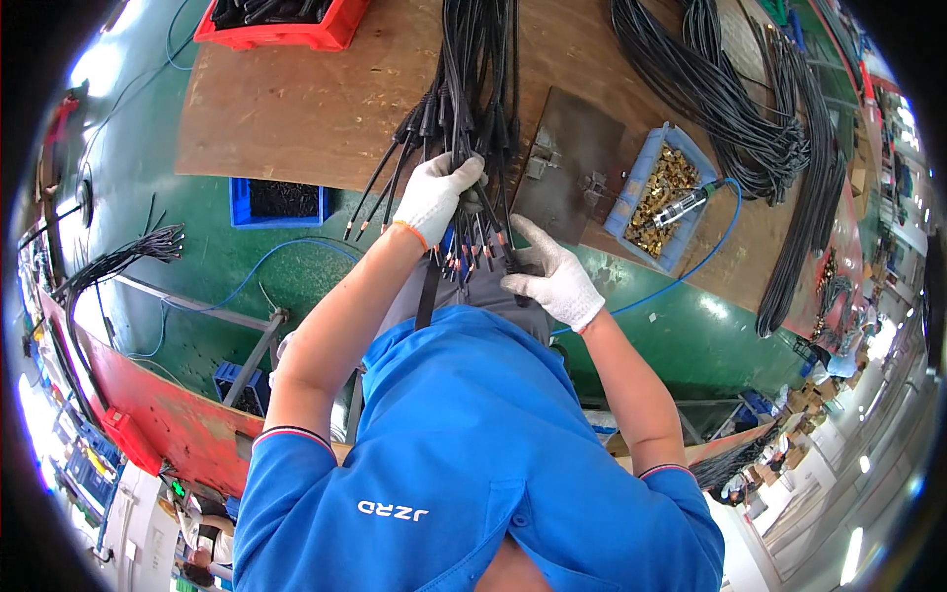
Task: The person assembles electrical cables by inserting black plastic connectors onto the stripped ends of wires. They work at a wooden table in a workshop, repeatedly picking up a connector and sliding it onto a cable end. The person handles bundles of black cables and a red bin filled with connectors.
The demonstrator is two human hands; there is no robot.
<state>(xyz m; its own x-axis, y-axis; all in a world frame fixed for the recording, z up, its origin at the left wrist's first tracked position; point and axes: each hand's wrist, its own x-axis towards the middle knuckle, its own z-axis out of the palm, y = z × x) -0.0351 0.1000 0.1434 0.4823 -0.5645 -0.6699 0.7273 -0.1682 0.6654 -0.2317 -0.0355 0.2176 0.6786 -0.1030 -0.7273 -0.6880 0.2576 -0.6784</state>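
A bundle of black cables (480, 59) runs from the far side of the table over its near edge, with stripped copper-coloured ends (464, 259) hanging above my lap. My left hand (434, 200), in a white knitted glove, is closed around some of these cables just above their ends. To the right, my gloved right hand (558, 280) has thumb and forefinger spread apart beside the cable ends. Dark cable lies close to its fingertips; whether they touch is unclear. Other loose cable ends (380, 202) fan out left of my left hand.
A blue bin (619, 219) of brass-coloured fittings has a cylindrical tool (688, 202) with a blue hose on it. Left of it lies a dark metal plate (567, 148). More cable bundles (730, 109) lie at right. A red crate (335, 28) stands far left; a blue bin (323, 204) sits below the table edge.
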